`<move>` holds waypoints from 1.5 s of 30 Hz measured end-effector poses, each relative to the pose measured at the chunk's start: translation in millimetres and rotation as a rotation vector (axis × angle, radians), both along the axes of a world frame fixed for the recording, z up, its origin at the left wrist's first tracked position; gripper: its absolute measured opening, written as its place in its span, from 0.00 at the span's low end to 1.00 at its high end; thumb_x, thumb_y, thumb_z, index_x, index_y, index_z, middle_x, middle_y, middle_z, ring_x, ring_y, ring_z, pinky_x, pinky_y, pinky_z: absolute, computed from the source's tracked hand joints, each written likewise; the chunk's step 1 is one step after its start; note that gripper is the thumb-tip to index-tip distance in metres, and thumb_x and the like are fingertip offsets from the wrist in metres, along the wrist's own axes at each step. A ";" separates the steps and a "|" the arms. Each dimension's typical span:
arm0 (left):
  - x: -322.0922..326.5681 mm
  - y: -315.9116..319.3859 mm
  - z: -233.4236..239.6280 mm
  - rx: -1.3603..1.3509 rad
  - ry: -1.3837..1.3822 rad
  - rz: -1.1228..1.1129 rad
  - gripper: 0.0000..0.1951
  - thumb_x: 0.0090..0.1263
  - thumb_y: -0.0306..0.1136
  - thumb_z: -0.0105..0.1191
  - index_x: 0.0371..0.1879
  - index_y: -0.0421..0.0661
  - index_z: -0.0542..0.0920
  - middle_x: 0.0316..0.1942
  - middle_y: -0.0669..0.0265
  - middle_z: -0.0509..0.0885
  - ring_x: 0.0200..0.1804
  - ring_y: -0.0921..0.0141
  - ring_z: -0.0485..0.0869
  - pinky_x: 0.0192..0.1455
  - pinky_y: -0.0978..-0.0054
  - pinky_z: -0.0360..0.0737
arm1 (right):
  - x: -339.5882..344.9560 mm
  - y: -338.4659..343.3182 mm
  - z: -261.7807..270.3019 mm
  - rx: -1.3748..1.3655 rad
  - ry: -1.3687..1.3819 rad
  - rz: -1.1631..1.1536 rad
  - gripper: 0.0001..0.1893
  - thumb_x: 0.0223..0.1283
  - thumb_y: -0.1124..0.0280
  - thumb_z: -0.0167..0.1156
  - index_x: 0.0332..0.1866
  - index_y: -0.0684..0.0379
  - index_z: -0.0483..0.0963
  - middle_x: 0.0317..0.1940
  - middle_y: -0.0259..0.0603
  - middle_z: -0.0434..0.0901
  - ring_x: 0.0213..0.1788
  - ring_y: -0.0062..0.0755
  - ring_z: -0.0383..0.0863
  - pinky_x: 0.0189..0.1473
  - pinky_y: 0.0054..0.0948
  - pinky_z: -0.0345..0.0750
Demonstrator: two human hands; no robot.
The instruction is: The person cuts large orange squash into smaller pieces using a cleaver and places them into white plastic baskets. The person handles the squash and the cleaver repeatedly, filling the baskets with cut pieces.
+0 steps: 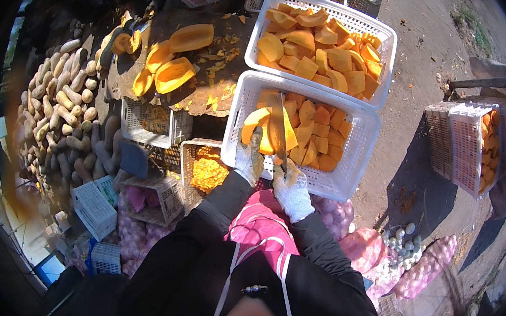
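My right hand [293, 190], in a pale work glove, grips the handle of a long-bladed knife [278, 126]. The blade points away from me and lies against a large peeled orange squash piece [256, 122]. My left hand [249, 160], gloved too, holds the near left side of that piece; some of its fingers are hidden. Both hands are over the near end of a white plastic crate [345, 171]. Inside it, cut squash chunks [323, 135] lie under and to the right of the large piece.
Beyond stands another white crate [389, 47] full of squash chunks. Peeled squash halves [175, 75] and scraps lie on a worn board [123, 79] at left. A crate of seed pulp [209, 174] sits by my left forearm. Whole squashes [64, 98] are heaped far left; mesh sacks [427, 266] lie right.
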State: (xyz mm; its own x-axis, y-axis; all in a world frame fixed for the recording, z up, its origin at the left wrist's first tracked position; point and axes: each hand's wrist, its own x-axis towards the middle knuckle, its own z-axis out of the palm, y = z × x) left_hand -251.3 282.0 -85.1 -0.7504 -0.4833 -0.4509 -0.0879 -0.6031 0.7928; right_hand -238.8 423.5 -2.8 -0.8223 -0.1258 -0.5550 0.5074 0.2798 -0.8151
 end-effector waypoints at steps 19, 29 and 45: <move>12.8 -66.5 -71.8 -0.230 -0.659 -0.634 0.37 0.64 0.31 0.68 0.70 0.35 0.63 0.54 0.56 0.80 0.47 0.68 0.83 0.48 0.73 0.81 | 3.2 68.3 -100.5 0.197 -0.489 -0.437 0.19 0.68 0.59 0.57 0.48 0.68 0.73 0.26 0.45 0.81 0.23 0.35 0.79 0.24 0.35 0.77; 86.4 -38.4 -27.1 0.310 -0.405 -0.633 0.29 0.68 0.32 0.65 0.67 0.39 0.70 0.57 0.63 0.79 0.58 0.68 0.79 0.64 0.72 0.75 | 37.9 -18.7 -50.8 0.315 0.121 0.519 0.29 0.61 0.62 0.60 0.64 0.69 0.67 0.40 0.61 0.80 0.44 0.58 0.82 0.48 0.46 0.79; -40.3 -182.6 -74.2 -0.981 -0.559 -0.029 0.33 0.69 0.16 0.50 0.75 0.42 0.60 0.60 0.47 0.79 0.54 0.58 0.82 0.59 0.66 0.78 | -139.6 -54.3 -263.8 0.951 0.359 1.001 0.34 0.65 0.60 0.59 0.75 0.52 0.60 0.76 0.50 0.58 0.75 0.52 0.61 0.72 0.48 0.64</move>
